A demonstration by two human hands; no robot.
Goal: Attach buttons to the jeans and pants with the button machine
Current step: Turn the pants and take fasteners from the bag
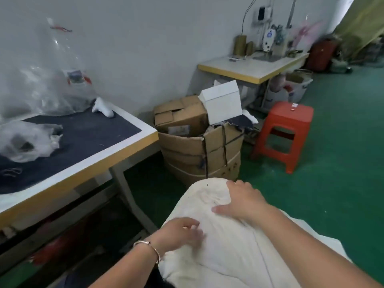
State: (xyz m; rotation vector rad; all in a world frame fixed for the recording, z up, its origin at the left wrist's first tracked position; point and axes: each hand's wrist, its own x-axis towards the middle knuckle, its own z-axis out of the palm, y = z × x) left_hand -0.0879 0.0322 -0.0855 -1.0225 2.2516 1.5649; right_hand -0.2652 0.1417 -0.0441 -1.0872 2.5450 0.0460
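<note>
Two hands were laid, apart, on a pile of white cotton pants [228, 252] at 6 o'clock. The right hand [243, 201] was pressed flat with fingers spread. The left hand [180, 231] was rested with fingers loosely extended, nothing gripped. A red plastic stool [284, 129] was seen at 2 o'clock.
</note>
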